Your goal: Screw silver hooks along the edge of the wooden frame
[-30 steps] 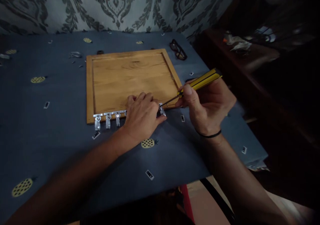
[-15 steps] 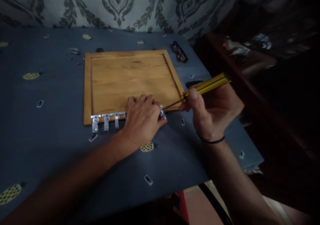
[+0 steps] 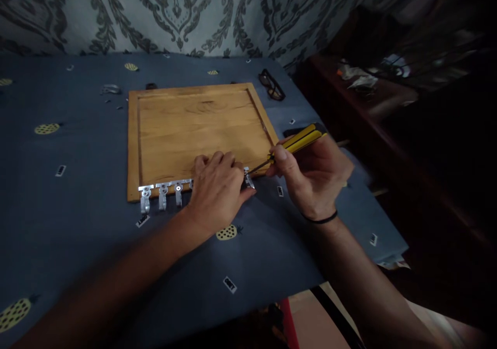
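A wooden board [image 3: 202, 131] with a raised frame lies flat on the cloth. Along its near edge runs a row of silver metal hooks [image 3: 162, 198], partly covered by my left hand [image 3: 219, 188]. That hand's curled fingers rest on the board's edge, and its thumb is by the rightmost hook [image 3: 250, 181]. My right hand [image 3: 314, 175] is closed around the yellow and black handle of a screwdriver [image 3: 301, 140]. Its shaft slants down to the left, with the tip at the rightmost hook; the exact contact is too small to make out.
Eyeglasses [image 3: 272, 85] lie beyond the board's far right corner. A loose metal piece [image 3: 111, 89] and small bits sit at the far left. A blue patterned cloth [image 3: 77, 235] covers the table, a patterned wall [image 3: 174, 12] stands behind, and dark furniture [image 3: 349, 90] is at the right.
The camera view has tilted up slightly. My right hand and the screwdriver handle have shifted left, towards the board, while the tip stays by the rightmost hook. My left hand keeps its place.
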